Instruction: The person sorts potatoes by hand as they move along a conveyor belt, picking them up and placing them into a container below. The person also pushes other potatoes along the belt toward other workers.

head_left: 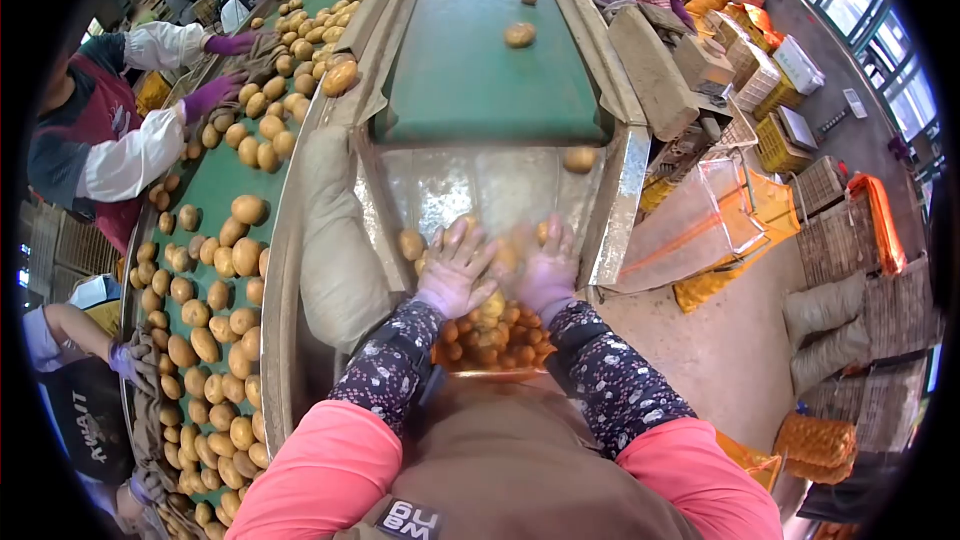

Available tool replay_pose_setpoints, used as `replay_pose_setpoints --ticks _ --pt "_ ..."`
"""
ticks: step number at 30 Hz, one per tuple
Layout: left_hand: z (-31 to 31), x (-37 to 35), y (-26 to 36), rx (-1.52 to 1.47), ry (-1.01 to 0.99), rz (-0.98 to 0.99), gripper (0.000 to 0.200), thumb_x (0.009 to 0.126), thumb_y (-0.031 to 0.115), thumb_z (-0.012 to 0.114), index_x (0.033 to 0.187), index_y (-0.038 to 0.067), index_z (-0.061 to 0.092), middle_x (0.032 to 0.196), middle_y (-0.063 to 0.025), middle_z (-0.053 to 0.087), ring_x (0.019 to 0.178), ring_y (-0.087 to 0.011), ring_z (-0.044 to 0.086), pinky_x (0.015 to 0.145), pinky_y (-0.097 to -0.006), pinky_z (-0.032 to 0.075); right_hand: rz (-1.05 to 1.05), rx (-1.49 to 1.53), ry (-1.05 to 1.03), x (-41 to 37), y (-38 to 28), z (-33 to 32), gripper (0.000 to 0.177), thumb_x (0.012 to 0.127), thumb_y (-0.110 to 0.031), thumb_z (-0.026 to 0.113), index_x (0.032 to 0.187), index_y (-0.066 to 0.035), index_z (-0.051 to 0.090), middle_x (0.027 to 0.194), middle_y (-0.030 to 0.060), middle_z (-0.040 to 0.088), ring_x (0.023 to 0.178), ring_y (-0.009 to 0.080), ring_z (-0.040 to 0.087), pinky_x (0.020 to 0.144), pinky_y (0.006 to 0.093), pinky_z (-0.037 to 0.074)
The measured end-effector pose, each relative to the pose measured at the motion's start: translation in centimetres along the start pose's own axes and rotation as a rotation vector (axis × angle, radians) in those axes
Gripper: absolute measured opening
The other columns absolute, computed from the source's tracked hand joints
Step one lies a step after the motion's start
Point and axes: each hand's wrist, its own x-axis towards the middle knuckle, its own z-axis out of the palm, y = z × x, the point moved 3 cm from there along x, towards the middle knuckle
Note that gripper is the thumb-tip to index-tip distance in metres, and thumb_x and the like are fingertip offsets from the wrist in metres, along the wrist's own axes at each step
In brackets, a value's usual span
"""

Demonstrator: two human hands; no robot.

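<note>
At the lower end of a metal chute (440,175), my left hand (457,268) lies palm down with its fingers spread, in a thin purplish glove. Beside it my right hand (549,270), gloved alike and slightly blurred, stretches its fingers forward. A potato (411,244) rests by my left fingers, and a few others are partly hidden around both hands. Below my wrists, many potatoes (490,340) fill what looks like an orange mesh bag at the chute's mouth. Another potato (579,159) sits higher on the chute, at the right.
A green belt (480,70) carrying scattered potatoes runs down to the chute. Left of it, a second belt (222,208) is crowded with potatoes, with several gloved co-workers alongside. A grey padded sack (335,230) lines the left edge. Crates (785,145) and orange mesh bags (815,445) stand right.
</note>
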Motion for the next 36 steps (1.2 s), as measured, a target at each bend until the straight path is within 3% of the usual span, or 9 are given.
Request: replay_pose_setpoints --ticks 2,5,11,25,36 --pt "-0.1 0.0 0.0 -0.004 -0.004 -0.003 0.068 0.087 0.049 0.059 0.144 0.015 0.046 0.150 -0.0143 0.039 0.145 -0.0376 0.025 0.117 -0.0596 0.017 0.005 -0.070 0.000 0.0 0.0 0.4 0.073 0.081 -0.052 0.069 0.139 -0.012 0.048 0.142 0.0229 0.040 0.136 0.0410 0.033 0.114 0.0525 0.025" --pt "-0.2 0.1 0.1 -0.009 -0.006 -0.007 0.067 0.087 0.048 0.059 0.144 0.016 0.046 0.150 -0.0135 0.039 0.146 -0.0370 0.025 0.118 -0.0586 0.015 0.079 -0.051 -0.174 0.2 0.2 0.6 0.081 0.084 -0.058 0.062 0.147 -0.012 0.041 0.152 0.0242 0.031 0.144 0.0401 0.025 0.119 0.0511 0.017" --pt "0.0 0.1 0.1 -0.001 -0.004 -0.007 0.067 0.087 0.049 0.058 0.144 0.016 0.046 0.150 -0.0127 0.040 0.146 -0.0357 0.025 0.118 -0.0572 0.014 0.077 -0.054 -0.236 0.5 0.2 0.3 0.082 0.089 -0.061 0.056 0.152 -0.012 0.036 0.158 0.0230 0.024 0.150 0.0367 0.015 0.122 0.0493 0.006" --pt "-0.5 0.2 0.4 0.022 0.015 -0.016 0.066 0.084 0.049 0.060 0.141 0.016 0.050 0.141 -0.0119 0.046 0.138 -0.0341 0.035 0.116 -0.0577 0.019 0.117 -0.050 -0.301 0.6 0.2 0.3 0.086 0.086 -0.063 0.058 0.153 -0.015 0.034 0.161 0.0233 0.017 0.151 0.0373 0.010 0.122 0.0483 0.005" --pt "-0.4 0.2 0.4 0.008 0.033 -0.016 0.065 0.083 0.047 0.064 0.138 0.015 0.051 0.139 -0.0109 0.046 0.137 -0.0328 0.036 0.117 -0.0565 0.018 0.145 -0.035 -0.400 1.2 0.0 -0.2 0.088 0.087 -0.060 0.060 0.156 -0.015 0.028 0.163 0.0225 0.011 0.151 0.0371 0.008 0.123 0.0462 0.006"
